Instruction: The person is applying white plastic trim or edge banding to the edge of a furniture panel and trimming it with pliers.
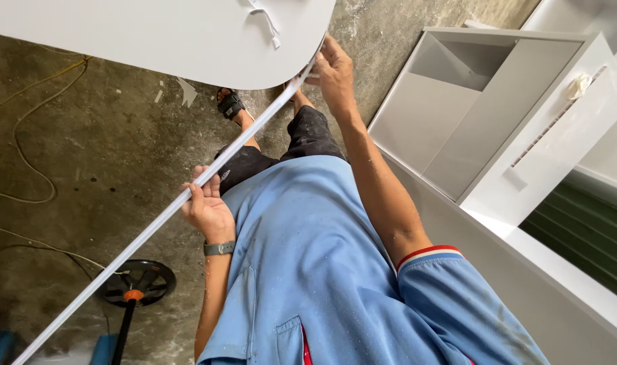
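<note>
A white panel with a rounded corner lies across the top of the view. A long white edge strip runs from the lower left up to that corner. My right hand pinches the strip's upper end against the panel's curved edge. My left hand, with a grey watch on its wrist, grips the strip lower down, beside my blue shirt. A short loose piece of white strip lies on top of the panel.
An open white cabinet stands close on the right, a rag on its edge. Yellowish cables trail over the concrete floor at left. A black round base with an orange part sits lower left. My sandalled foot is under the panel.
</note>
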